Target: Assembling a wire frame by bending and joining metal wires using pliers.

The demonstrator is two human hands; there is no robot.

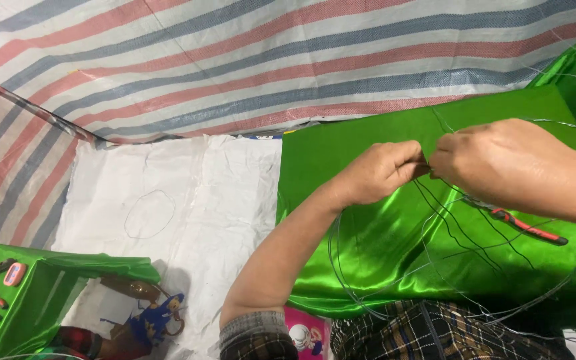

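Observation:
Both of my hands meet over a shiny green cloth [368, 220]. My left hand [378, 172] and my right hand [501, 160] pinch the same thin grey wire [428, 170] between their fingertips, almost touching each other. The wire runs on into large loops [341, 267] that lie across the cloth and my lap. Red-handled pliers [528, 228] rest on the cloth just below my right wrist.
A white woven sheet [188, 200] covers the floor, with a small wire ring [149, 213] on it. A striped tarp [235, 60] hangs behind. At lower left a green-wrapped box [28, 300] carries small tools, with a blue toy-like object [158, 317] beside it.

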